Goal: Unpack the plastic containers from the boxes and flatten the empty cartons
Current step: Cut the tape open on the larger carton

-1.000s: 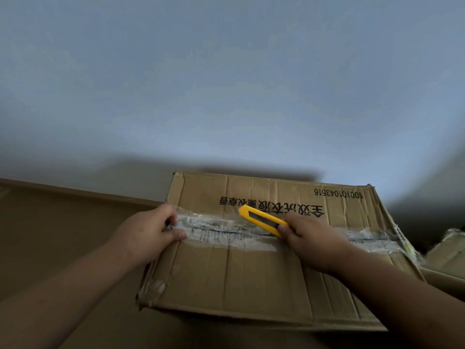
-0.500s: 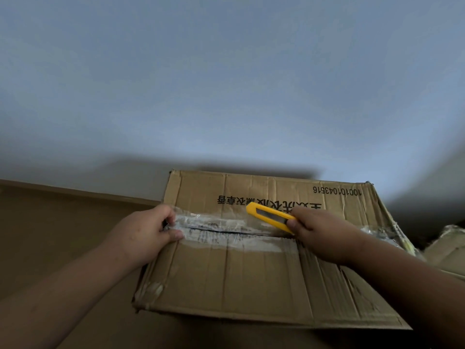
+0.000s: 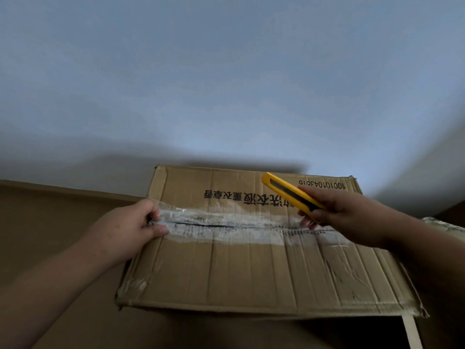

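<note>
Right hand (image 3: 352, 217) grips yellow knife (image 3: 292, 193); left hand (image 3: 130, 227) pinches tape (image 3: 226, 222) at the carton (image 3: 251, 268) seam — a slip could nick those fingers or the contents beneath.

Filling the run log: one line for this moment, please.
left hand: pinches tape at seam end | right hand: holds yellow knife | carton: flaps closed

We see a brown surface (image 3: 50, 212), whose kind we cannot tell, spreading to the left against a pale wall, and on it, as far as we can judge, stands the taped cardboard carton (image 3: 251, 273) with dark print on its far flap.
</note>
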